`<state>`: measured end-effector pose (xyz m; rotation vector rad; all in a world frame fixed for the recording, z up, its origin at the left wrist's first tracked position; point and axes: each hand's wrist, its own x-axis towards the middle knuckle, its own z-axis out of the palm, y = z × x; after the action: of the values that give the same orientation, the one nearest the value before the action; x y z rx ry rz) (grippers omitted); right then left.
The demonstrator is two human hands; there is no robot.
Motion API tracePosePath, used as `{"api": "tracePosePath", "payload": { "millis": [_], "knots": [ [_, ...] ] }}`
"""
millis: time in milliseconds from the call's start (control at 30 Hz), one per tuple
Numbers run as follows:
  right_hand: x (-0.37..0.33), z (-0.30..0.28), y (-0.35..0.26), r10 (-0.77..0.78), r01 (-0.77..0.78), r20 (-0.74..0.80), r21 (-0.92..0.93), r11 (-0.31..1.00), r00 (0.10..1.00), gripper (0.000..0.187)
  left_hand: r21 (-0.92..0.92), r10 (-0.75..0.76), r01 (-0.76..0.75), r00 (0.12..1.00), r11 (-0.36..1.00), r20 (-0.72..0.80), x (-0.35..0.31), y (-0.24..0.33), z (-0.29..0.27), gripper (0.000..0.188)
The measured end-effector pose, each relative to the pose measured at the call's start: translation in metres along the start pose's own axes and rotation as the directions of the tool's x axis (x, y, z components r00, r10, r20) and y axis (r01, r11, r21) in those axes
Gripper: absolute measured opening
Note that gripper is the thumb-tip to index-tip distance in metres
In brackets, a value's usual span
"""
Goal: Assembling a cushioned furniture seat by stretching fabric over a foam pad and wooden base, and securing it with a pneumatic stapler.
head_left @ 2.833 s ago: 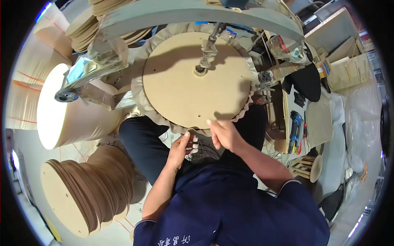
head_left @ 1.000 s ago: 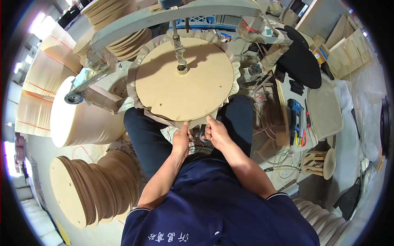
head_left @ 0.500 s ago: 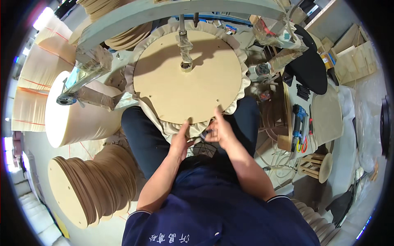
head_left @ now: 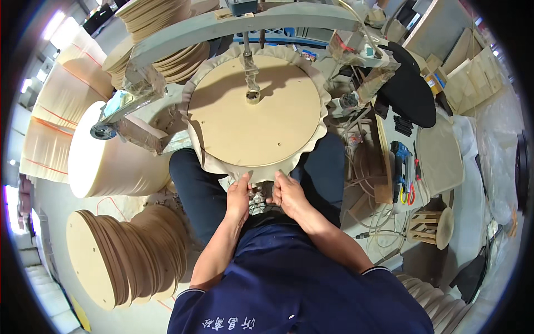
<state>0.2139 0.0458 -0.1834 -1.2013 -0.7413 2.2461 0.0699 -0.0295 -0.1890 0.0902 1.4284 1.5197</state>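
Observation:
In front of me lies a round wooden board (head_left: 250, 133), with a beige fabric cover (head_left: 197, 150) showing as a ruffled edge all round it. My left hand (head_left: 238, 197) pinches the near edge of the fabric, thumb on top. A little to its right, my right hand (head_left: 286, 193) grips the same edge between thumb and curled fingers. A metal rod (head_left: 248, 61) comes down from above onto a small ring at the board's centre. What supports the board underneath is hidden.
A grey curved frame (head_left: 222, 23) with wrapped side arms arches over the board. Stacked wooden discs (head_left: 130, 256) and a large foam roll (head_left: 119, 150) stand at left. At right, a bench bears a blue power tool (head_left: 399, 161), scissors (head_left: 409, 195) and a black round pad (head_left: 409, 89).
Both hands have drawn back from the board's near rim and closed on the fabric edge, which is now pulled out toward me. The board has turned slightly.

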Motion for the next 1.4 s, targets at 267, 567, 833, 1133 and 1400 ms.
{"api": "tracePosePath", "payload": {
  "millis": [267, 567, 833, 1133, 1400],
  "knots": [
    [0.013, -0.007, -0.017, 0.246, -0.274, -0.134, -0.266, 0.924, 0.96, 0.075, -0.007, -0.161, 0.161, 0.987, 0.987, -0.016, 0.011, 0.025, -0.007, 0.059],
    [0.028, -0.028, -0.029, 0.005, -0.006, -0.119, -0.014, 1.0, 0.993, 0.033, 0.019, -0.135, 0.134, 0.989, 0.991, 0.054, 0.027, -0.021, 0.007, 0.044],
    [0.002, 0.001, -0.005, 0.006, -0.002, -0.057, 0.063, 0.998, 0.998, 0.034, -0.021, -0.044, 0.044, 0.998, 0.999, -0.037, 0.01, 0.008, -0.013, 0.036],
    [0.012, -0.009, -0.027, 0.191, -0.195, -0.041, -0.284, 0.939, 0.981, 0.05, -0.059, -0.173, 0.172, 0.985, 0.983, -0.01, 0.021, 0.031, -0.005, 0.073],
    [0.03, -0.031, -0.046, 0.037, -0.07, -0.184, -0.175, 0.982, 0.982, 0.039, -0.037, -0.27, 0.276, 0.955, 0.96, 0.119, 0.015, -0.005, 0.036, 0.042]
  ]
}}
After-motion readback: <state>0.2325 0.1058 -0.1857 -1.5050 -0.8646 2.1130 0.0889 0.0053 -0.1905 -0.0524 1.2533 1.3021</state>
